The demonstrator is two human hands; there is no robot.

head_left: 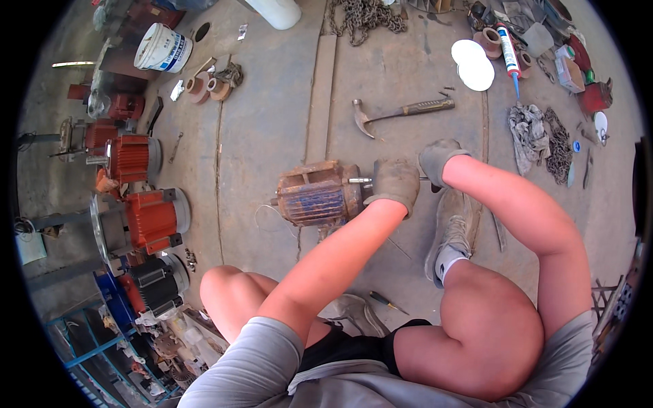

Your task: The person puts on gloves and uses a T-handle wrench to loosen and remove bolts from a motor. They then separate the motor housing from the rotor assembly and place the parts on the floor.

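The rusty motor [314,197] is lying on the floor [262,136], just left of your left hand [394,183]. A bright metal tool [358,180] is showing between them; your right hand [439,163] is bending close by. Both hands' fingers are hiding from view, so I cannot tell their grip. The motor is looking heavy, stiff and rough, hardly slippery; its ribbed body is offering the surest hold.

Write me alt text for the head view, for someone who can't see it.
A gloved left hand is at the end of a rusty blue motor on the floor, the gloved right hand close by. A claw hammer lies beyond them; red motors sit at left.
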